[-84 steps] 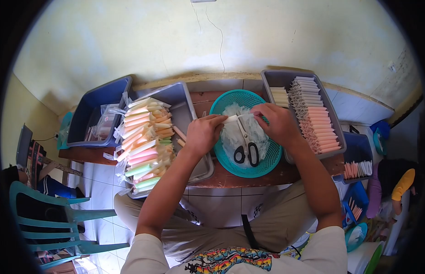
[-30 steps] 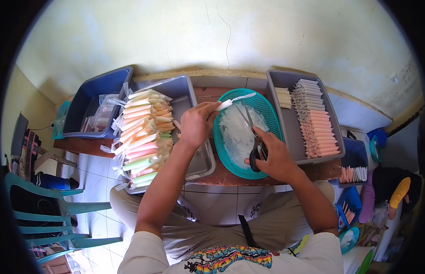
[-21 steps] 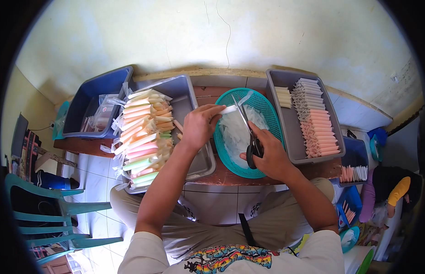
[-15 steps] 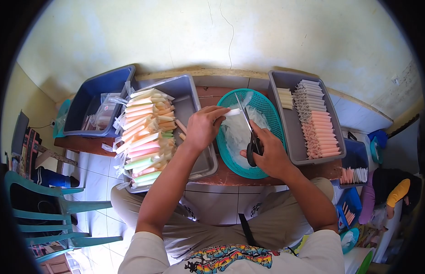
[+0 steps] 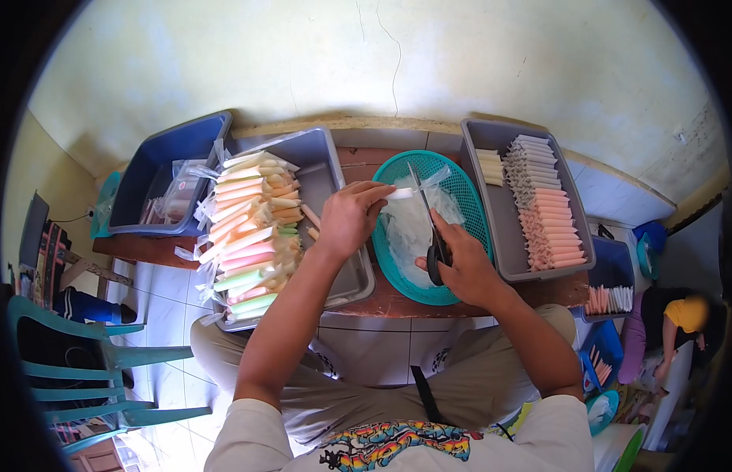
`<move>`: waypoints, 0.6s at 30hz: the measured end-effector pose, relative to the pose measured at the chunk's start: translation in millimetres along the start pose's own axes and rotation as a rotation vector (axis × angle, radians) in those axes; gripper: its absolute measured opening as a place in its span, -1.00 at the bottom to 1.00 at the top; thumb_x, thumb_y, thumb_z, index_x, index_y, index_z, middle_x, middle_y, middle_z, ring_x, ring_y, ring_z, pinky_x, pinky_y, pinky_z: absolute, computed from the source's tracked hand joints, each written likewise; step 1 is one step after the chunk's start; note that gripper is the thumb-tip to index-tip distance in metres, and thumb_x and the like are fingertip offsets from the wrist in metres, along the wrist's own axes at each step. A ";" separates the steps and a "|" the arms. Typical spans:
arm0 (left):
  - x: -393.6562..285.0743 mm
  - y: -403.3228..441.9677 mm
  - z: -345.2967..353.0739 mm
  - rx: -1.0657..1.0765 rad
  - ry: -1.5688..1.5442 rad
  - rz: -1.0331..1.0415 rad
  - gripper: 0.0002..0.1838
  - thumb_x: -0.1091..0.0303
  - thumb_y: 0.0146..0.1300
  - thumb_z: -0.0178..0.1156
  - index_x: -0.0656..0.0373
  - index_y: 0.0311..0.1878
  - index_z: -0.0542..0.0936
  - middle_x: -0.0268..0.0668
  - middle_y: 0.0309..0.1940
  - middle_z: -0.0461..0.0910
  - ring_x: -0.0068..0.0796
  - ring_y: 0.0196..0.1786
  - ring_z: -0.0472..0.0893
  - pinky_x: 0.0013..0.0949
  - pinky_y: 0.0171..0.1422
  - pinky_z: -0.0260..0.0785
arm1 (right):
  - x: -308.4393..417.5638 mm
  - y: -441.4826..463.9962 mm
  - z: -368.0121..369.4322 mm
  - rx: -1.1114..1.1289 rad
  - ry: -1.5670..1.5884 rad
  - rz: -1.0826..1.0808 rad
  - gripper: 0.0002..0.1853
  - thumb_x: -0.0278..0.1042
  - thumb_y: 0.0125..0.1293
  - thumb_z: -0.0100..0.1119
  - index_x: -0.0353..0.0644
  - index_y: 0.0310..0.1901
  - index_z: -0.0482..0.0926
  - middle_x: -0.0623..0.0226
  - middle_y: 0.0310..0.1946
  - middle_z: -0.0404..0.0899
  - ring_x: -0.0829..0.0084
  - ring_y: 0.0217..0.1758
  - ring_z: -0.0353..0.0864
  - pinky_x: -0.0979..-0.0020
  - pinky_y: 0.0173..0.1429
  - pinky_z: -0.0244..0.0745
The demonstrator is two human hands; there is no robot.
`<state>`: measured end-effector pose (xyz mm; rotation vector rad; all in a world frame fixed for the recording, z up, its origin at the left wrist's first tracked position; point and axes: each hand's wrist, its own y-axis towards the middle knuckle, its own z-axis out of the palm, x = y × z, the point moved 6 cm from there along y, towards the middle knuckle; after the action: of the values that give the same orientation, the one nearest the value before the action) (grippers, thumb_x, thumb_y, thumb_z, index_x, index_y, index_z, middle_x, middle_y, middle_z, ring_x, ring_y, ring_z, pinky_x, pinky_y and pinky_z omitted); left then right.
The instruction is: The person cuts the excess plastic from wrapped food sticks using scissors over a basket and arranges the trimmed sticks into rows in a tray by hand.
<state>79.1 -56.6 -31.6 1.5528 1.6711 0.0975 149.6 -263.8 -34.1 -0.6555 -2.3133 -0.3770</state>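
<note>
Left hand: the person's left hand (image 5: 350, 217) is pinching a short white tube (image 5: 399, 193), fingertips and thumb clamped on its left end; the tube is pointing right, above the left part of the teal basket.
Right hand: the right hand (image 5: 470, 263) is gripping the black-handled scissors (image 5: 439, 258), its fingers closed around the handles.
Blades: they are pointing far and slightly left, passing just beside the tube's right end; whether they are touching it, I cannot tell.
Teal basket: the mesh basket (image 5: 478, 206) is standing mid-table beneath both tools of the work, holding a heap of clear plastic scraps (image 5: 405, 240).
Left grey tray: this tray (image 5: 319, 169) is holding a pile of peach, pink, green and cream tubes (image 5: 244, 228) along its left side.
Right grey tray: this tray (image 5: 506, 236) is holding a long row of wrapped sticks, white ones (image 5: 533, 164) lying far and peach ones (image 5: 561, 228) lying near, with cream sticks (image 5: 489, 167) in its far left corner.
Brown table: the wooden top (image 5: 386, 301) is supporting the basket and the trays.
Dark blue tub: it (image 5: 150, 169) is sitting far left, holding plastic packs (image 5: 180, 203).
Co-worker: another person (image 5: 633, 346) is bending forward at the right.
</note>
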 end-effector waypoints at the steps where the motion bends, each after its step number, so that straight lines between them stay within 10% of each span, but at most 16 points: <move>1: 0.1 -0.3 -0.4 -0.011 0.013 0.000 -0.67 0.53 0.25 0.45 0.04 0.08 0.83 -0.28 -0.02 0.83 -0.16 -0.04 0.81 -0.17 0.04 0.67 | -0.3 -0.4 0.6 0.033 0.009 0.035 0.00 -0.07 0.37 0.54 -0.28 0.68 0.21 0.08 -0.10 0.54 0.19 -0.13 0.55 0.19 0.07 0.50; 18: 6.4 -3.0 2.8 -0.013 0.089 0.028 -0.73 0.48 0.27 0.45 0.03 0.04 0.84 -0.30 -0.03 0.84 -0.17 -0.02 0.82 -0.17 0.06 0.68 | -27.7 -2.6 18.3 0.163 0.302 0.146 -0.08 -0.21 0.52 0.43 -0.31 0.72 0.12 0.39 -0.16 0.47 0.60 -0.23 0.55 0.47 -0.13 0.57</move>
<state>79.1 -53.1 -38.3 1.5826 1.7142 0.1937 155.7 -267.6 -66.7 -0.6348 -1.9723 -0.2005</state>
